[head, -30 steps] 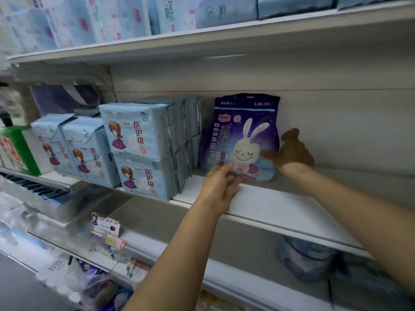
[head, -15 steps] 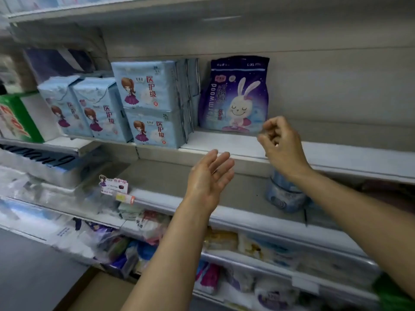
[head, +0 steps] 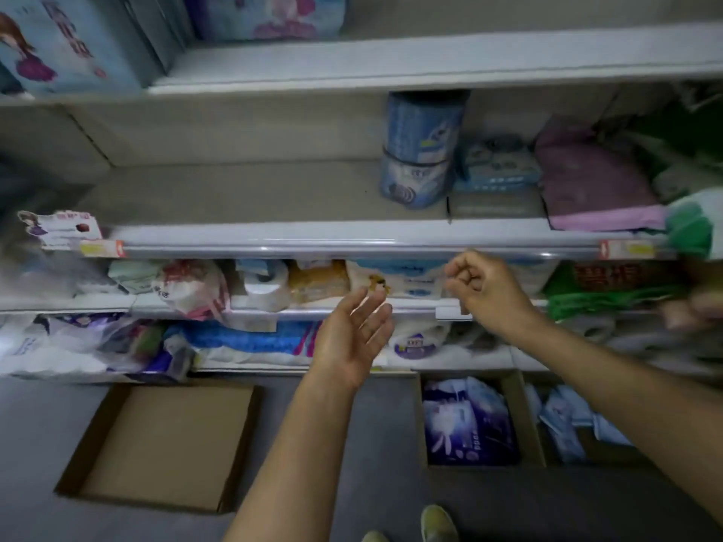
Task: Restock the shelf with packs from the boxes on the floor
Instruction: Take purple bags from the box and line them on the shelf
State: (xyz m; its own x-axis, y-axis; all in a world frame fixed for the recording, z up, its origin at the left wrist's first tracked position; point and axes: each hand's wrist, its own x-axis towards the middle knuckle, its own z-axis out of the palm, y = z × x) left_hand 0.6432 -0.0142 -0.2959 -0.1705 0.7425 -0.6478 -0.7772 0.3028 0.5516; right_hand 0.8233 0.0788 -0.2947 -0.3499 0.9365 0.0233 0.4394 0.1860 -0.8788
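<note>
My left hand (head: 354, 334) hovers in front of the lower shelves, palm turned right, fingers straight and holding nothing. My right hand (head: 485, 291) hangs beside it with fingers curled and nothing in them. On the floor below, a cardboard box (head: 420, 416) holds dark purple packs (head: 467, 424). Right of it a second box holds light blue packs (head: 571, 420). An open box with nothing in it (head: 164, 444) lies at the left. The purple rabbit pack (head: 270, 15) stands on the upper shelf (head: 430, 60), only its bottom in view, next to blue packs (head: 58, 45).
The middle shelf (head: 274, 236) carries a blue round pack (head: 418, 150), small boxes and pink and green bags at the right. Lower shelves are crowded with tissue rolls and bagged goods. My shoe (head: 438, 524) shows on the grey floor at the bottom.
Both hands left the rabbit pack on the upper shelf and dropped away from it. My view swung down from the shelf to the boxes on the floor.
</note>
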